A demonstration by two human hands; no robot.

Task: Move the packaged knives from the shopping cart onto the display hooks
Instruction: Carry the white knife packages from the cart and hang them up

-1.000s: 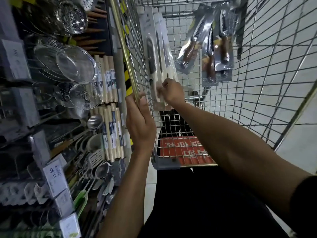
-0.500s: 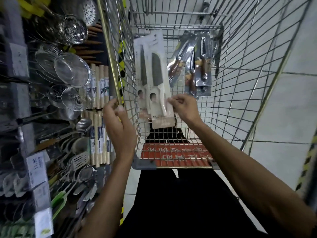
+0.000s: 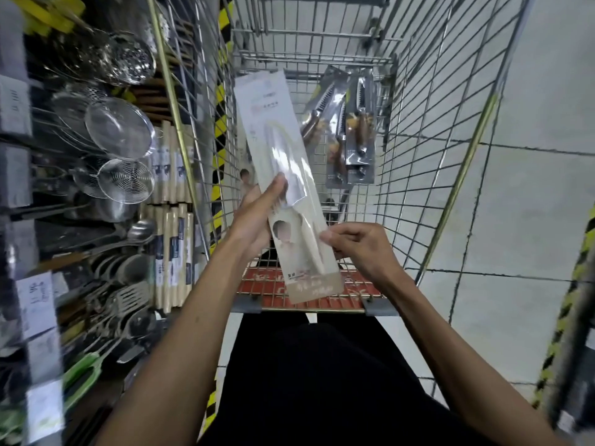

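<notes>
Currently, the left hand point(image 3: 254, 214) is gripping the white packaged knife point(image 3: 273, 130) at mid-length and the right hand point(image 3: 360, 246) is pinching its lower edge above the shopping cart point(image 3: 418, 156), long axis pointing away, with the utensil display point(image 3: 128, 175) lying leftward, nearer the left hand.

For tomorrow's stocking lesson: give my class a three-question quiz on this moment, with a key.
1. True or false: the left hand and right hand both hold the white knife pack.
2. Where are the dark knife packs? A in the cart; B on a hook; C on the floor.
3. Fill in: the strainers hang on the person's ____ side.
Key: 1 true; 2 A; 3 left.
</notes>
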